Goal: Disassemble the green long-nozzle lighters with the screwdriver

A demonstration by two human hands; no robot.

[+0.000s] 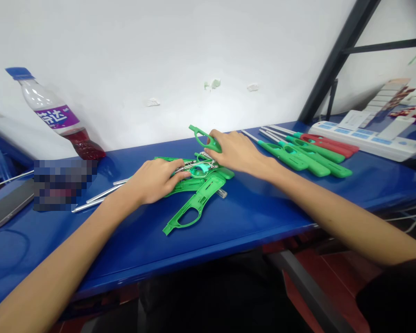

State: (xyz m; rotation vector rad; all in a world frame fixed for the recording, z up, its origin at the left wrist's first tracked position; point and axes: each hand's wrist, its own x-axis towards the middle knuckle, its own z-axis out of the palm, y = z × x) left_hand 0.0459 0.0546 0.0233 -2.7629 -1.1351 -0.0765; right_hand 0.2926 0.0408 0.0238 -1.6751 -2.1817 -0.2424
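Near the middle of the blue table, my right hand (235, 150) is closed around a green plastic lighter casing (198, 134), whose ring end sticks out past the fingers. My left hand (159, 180) is closed at the left side of a pile of lighter parts. Thumb and forefinger are nearly together there, and what they pinch is hidden. Green casing halves, thin wires and a teal trigger (204, 167) lie between the hands. One loose casing half (197, 203) lies in front, inner side up. Metal tubes (102, 194) lie partly behind my left wrist.
Several whole green lighters (307, 159) and red lighters (333, 142) lie in a row at the right. Behind them is a white power strip (364, 138). At the left stand a drink bottle (60, 115) and a phone (10, 203) lying flat. A white wall closes off the back.
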